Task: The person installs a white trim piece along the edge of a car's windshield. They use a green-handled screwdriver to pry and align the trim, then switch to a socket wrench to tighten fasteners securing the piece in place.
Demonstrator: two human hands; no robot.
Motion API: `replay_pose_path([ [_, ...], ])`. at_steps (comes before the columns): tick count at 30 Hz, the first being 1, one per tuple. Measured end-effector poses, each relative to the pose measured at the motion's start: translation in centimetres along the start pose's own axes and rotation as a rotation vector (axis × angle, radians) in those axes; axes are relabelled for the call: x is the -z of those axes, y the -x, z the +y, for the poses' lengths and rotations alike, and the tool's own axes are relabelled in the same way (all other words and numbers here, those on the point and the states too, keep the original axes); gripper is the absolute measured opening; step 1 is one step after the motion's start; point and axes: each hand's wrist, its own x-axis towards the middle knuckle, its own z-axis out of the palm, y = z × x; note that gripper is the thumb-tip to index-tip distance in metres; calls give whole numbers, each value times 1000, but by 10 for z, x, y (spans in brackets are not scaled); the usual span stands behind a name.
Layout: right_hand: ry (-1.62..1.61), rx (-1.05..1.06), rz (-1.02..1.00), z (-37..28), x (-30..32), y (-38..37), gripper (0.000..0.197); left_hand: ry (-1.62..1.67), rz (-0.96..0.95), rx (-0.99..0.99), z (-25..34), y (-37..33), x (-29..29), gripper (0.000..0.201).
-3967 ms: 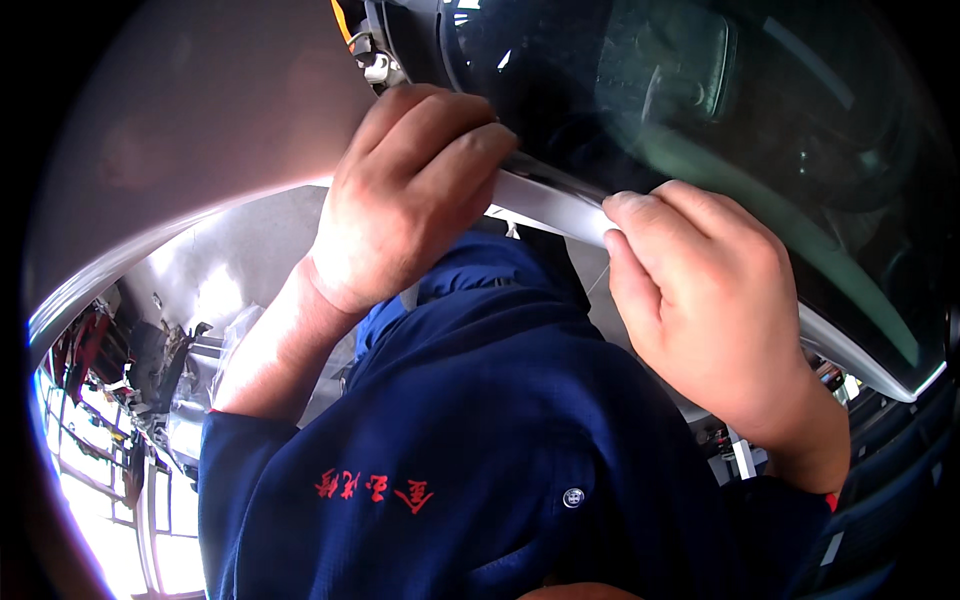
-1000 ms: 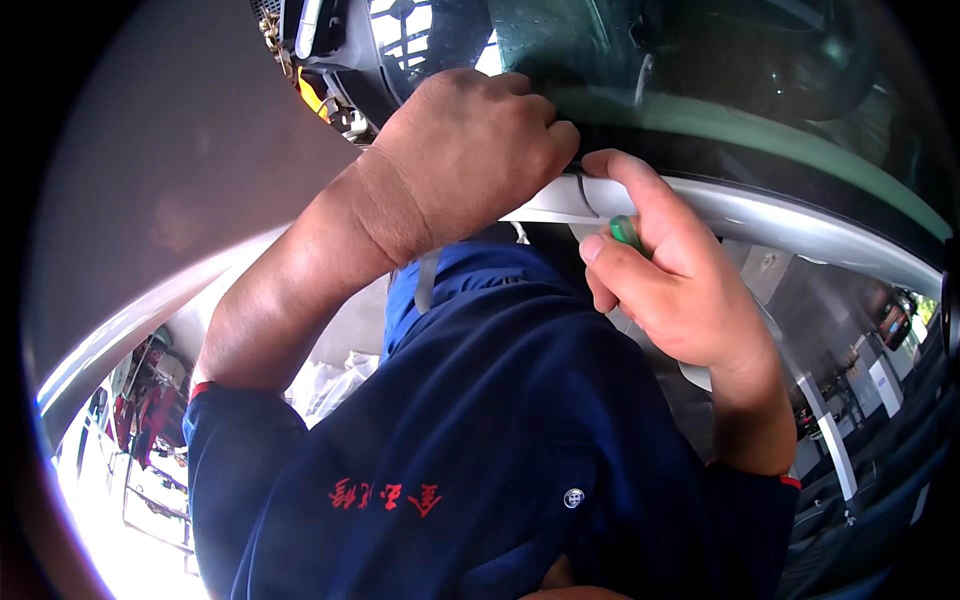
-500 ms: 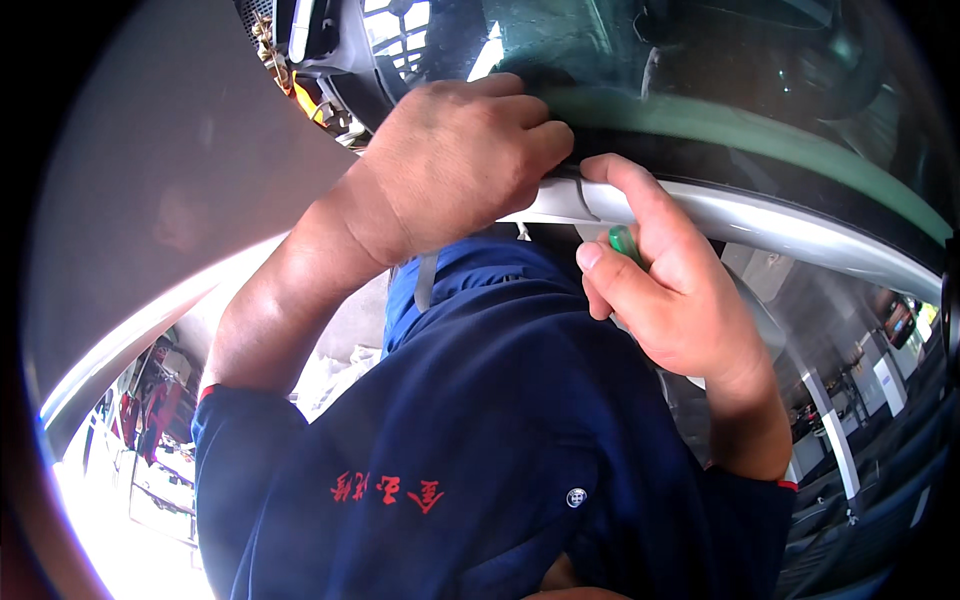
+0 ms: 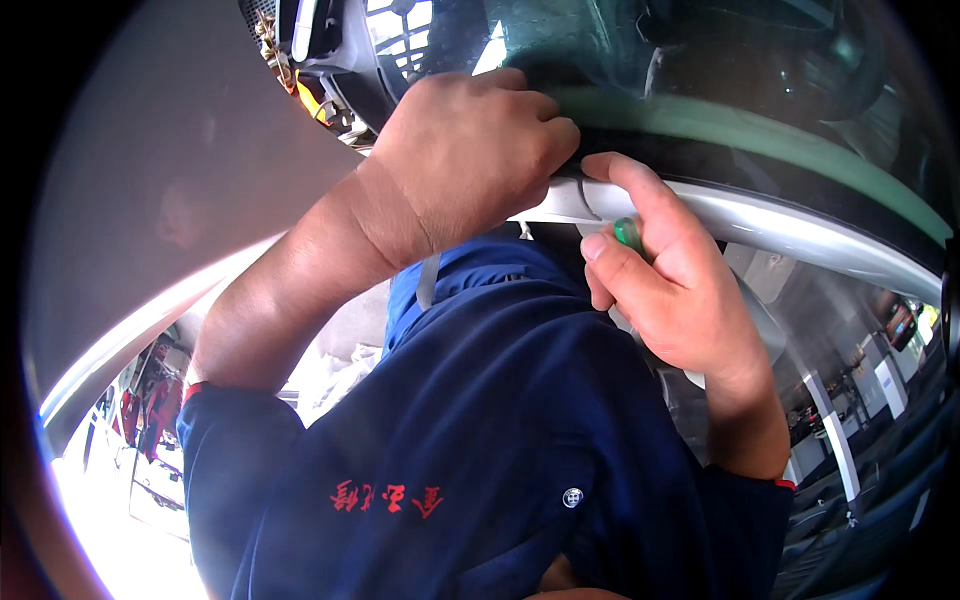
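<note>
My left hand is closed at the lower corner of a car windshield, knuckles up. Its fingertips are hidden behind the hand, so what they grip cannot be seen. Just to its right, my right hand holds a tool with a rounded green translucent handle end in its curled fingers; the rest of the tool is out of sight. The right index finger stretches out and touches the dark trim at the glass edge. Below it runs the silver body pillar, with a seam between the two hands.
A raised dark panel, seemingly the hood, rises at the left beside my left forearm. Under it are engine bay parts with an orange piece. A black cowl meets the windshield. Shop equipment stands in the right background.
My left hand has shifted slightly right along the glass edge, its wrist and forearm turning a little. My right hand, still around the green handle, has barely moved.
</note>
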Motion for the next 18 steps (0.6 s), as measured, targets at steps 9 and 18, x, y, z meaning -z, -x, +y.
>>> replay_pose_path([
  [9, 241, 54, 89, 2, -8, 2, 54, 137, 75, 1, -6, 10, -3, 24],
  [18, 14, 5, 17, -3, -8, -4, 53, 126, 179, 19, -5, 19, -13, 26],
])
